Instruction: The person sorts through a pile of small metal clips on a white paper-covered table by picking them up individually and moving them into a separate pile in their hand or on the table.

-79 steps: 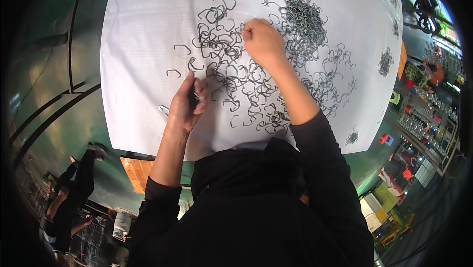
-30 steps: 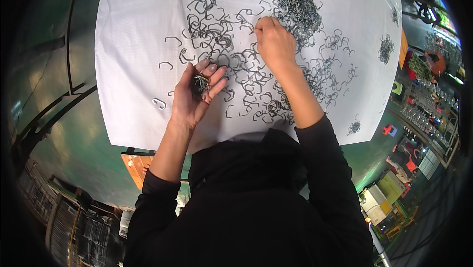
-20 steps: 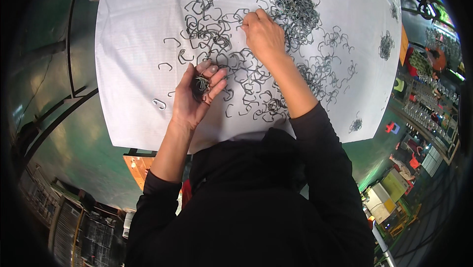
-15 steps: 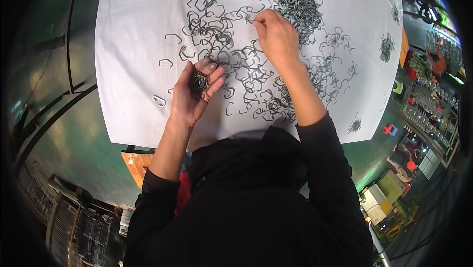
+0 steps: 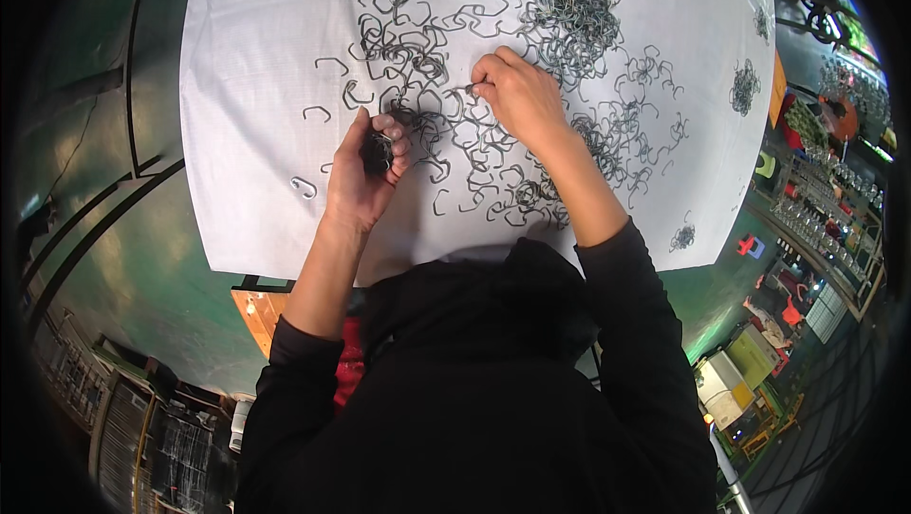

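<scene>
Many bent metal wire hooks (image 5: pixel 403 58) lie scattered over a white-covered table (image 5: pixel 256 125). My left hand (image 5: pixel 365 172) is palm up at the left of the scatter, its fingers curled around a small bunch of wire hooks (image 5: pixel 379 149). To its right, my right hand (image 5: pixel 520 96) hovers over the middle of the scatter, thumb and forefinger pinched together. A small dark piece of wire, seemingly a hook (image 5: pixel 472 90), shows at those fingertips. A dense heap of hooks (image 5: pixel 574 11) sits just beyond my right hand.
Smaller piles of metal pieces (image 5: pixel 745 87) lie along the table's right side, one pile (image 5: pixel 682 237) near the front right corner. A lone hook (image 5: pixel 304 187) rests left of my left hand. Below the table's left front corner is a wooden stool (image 5: pixel 261 315).
My right hand has moved down and slightly left, nearer to my left hand. The fingers of my left hand have curled further in over the bunch of hooks.
</scene>
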A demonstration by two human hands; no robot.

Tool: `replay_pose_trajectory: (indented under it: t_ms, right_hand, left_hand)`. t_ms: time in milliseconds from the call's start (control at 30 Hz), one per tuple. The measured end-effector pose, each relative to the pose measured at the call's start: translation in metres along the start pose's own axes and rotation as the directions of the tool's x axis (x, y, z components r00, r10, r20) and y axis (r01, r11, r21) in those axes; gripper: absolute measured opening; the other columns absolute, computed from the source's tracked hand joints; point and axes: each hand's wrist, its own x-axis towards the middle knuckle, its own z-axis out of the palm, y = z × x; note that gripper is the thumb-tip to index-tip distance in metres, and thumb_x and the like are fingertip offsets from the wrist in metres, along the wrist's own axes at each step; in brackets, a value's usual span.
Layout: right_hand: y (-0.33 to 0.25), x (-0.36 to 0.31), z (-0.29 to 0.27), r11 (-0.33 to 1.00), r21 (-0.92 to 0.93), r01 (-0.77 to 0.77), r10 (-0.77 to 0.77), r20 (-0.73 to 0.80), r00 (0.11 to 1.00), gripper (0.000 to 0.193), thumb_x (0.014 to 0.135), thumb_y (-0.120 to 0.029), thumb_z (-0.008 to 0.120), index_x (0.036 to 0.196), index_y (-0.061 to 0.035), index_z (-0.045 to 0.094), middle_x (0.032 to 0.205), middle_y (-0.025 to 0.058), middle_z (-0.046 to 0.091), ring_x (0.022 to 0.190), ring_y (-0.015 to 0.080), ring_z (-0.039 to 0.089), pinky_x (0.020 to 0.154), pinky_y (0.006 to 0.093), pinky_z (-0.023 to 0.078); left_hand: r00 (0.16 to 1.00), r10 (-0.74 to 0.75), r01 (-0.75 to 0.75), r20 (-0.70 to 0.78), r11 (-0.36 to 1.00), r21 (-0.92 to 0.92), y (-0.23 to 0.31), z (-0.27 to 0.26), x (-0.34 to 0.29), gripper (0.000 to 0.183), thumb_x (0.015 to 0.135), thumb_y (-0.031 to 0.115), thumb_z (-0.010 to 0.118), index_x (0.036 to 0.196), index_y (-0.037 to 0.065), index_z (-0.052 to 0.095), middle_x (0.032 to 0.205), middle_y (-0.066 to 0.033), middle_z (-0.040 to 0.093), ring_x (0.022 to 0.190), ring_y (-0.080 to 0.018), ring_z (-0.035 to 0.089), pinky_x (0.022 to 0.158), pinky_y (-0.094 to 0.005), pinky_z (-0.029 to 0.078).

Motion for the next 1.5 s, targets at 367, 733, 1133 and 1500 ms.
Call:
replay_pose_trajectory:
  t_ms: [367, 733, 1133, 1500]
  right_hand:
    - [-0.028, -0.034, -0.040, 0.617, 0.684, -0.388, 0.213, 0.330, 0.920, 0.011, 0.076, -0.012, 0.066, 0.085, -0.0063, 0.062, 0.072, 0.0068, 0.062, 0.065, 0.0178, 0.059, 0.061, 0.0300, 0.047]
    - [-0.001, -0.029, -0.007, 0.932, 0.064, -0.357, 0.362, -0.166, 0.917, 0.005, 0.078, -0.015, 0.061, 0.082, -0.0119, 0.062, 0.077, 0.0062, 0.060, 0.071, 0.0279, 0.061, 0.059, 0.0396, 0.048]
    - [0.002, -0.033, -0.010, 0.877, 0.150, -0.457, 0.432, 0.173, 0.885, 0.040, 0.088, -0.023, 0.044, 0.127, -0.0103, 0.045, 0.081, 0.0204, 0.063, 0.076, 0.0363, 0.061, 0.070, 0.0449, 0.048]
    - [0.018, 0.000, -0.023, 0.900, 0.208, -0.384, 0.384, 0.039, 0.922, 0.043, 0.087, -0.020, 0.044, 0.129, -0.0133, 0.039, 0.070, 0.0197, 0.062, 0.071, 0.0376, 0.060, 0.068, 0.0466, 0.047]
  left_hand:
    - [0.988, -0.076, 0.097, -0.134, 0.982, 0.163, -0.020, 0.002, -0.001, 0.033, 0.093, 0.036, 0.044, 0.091, 0.004, 0.053, 0.074, -0.0024, 0.049, 0.065, -0.0138, 0.051, 0.051, -0.0216, 0.042]
    - [0.966, -0.251, 0.253, 0.061, 0.967, -0.031, -0.019, -0.009, -0.001, 0.034, 0.094, 0.038, 0.041, 0.072, 0.012, 0.041, 0.066, -0.0008, 0.042, 0.048, -0.0081, 0.038, 0.034, -0.0170, 0.028]
    - [0.965, -0.229, 0.239, 0.130, 0.969, -0.064, -0.008, -0.008, -0.011, 0.048, 0.095, 0.040, 0.036, 0.055, 0.015, 0.031, 0.050, 0.0031, 0.025, 0.036, -0.0069, 0.019, 0.028, -0.0188, 0.016]
    - [0.961, -0.224, 0.242, 0.163, 0.965, -0.097, 0.000, -0.005, -0.010, 0.048, 0.096, 0.038, 0.033, 0.055, 0.015, 0.031, 0.052, 0.0027, 0.027, 0.037, -0.0070, 0.020, 0.029, -0.0192, 0.016]
